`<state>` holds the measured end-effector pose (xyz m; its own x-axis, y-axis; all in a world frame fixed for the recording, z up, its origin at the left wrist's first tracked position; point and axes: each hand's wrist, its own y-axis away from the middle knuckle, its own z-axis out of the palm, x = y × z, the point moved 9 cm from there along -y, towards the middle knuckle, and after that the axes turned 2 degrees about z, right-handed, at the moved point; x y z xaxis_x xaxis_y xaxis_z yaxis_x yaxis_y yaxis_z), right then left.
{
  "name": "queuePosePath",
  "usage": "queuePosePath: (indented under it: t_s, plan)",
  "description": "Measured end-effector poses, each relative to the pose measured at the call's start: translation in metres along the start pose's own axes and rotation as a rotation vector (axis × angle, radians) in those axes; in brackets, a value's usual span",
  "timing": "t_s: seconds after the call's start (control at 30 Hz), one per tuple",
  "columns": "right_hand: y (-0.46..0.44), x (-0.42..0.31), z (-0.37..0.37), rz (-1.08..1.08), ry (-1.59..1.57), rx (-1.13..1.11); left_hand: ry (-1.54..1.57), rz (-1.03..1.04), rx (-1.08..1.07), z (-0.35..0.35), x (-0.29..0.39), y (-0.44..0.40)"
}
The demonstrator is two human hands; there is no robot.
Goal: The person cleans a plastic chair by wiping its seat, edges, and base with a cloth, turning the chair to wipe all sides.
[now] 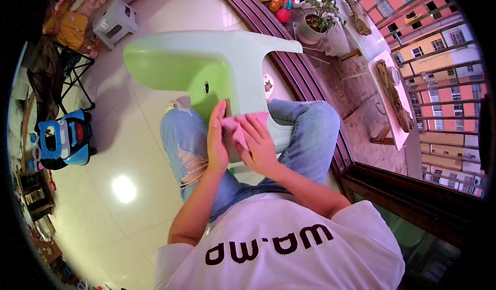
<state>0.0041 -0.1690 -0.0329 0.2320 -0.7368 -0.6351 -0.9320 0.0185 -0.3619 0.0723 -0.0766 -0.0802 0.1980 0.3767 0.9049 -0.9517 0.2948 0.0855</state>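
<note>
Plastic seat (248,57), upper ctr. of frame, reaching betw. knees (321,118). R. hand (258,143): grip closed on pink cloth (236,128) at seat's lower edge; L. hand (217,141): grip open, fingers straight. Wiping, prob.; best w/ cloth flat, even pressure, L. hand bracing.

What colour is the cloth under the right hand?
The cloth is pink; it shows best in the head view, under the right hand.
</note>
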Motion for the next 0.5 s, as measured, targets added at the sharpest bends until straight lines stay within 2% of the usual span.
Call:
queuePosePath:
  t_s: [0.17,0.2,0.3,0.4,0.5]
  plan:
    - [-0.087,0.030,-0.002,0.002,-0.010,0.065,-0.157,0.088,-0.063,0.006,0.005,0.002]
    - [-0.106,0.040,0.002,0.000,-0.018,0.092,-0.135,0.035,0.010,-0.006,-0.009,0.001]
    - [-0.150,0.059,0.007,-0.001,-0.046,0.140,-0.166,0.064,-0.001,-0.005,0.001,0.003]
    - [-0.161,0.065,0.011,0.053,-0.045,0.131,-0.248,0.052,0.015,-0.005,0.008,0.004]
    - [-0.147,0.056,0.014,0.018,-0.038,0.122,-0.180,0.108,0.004,-0.014,-0.005,0.009]
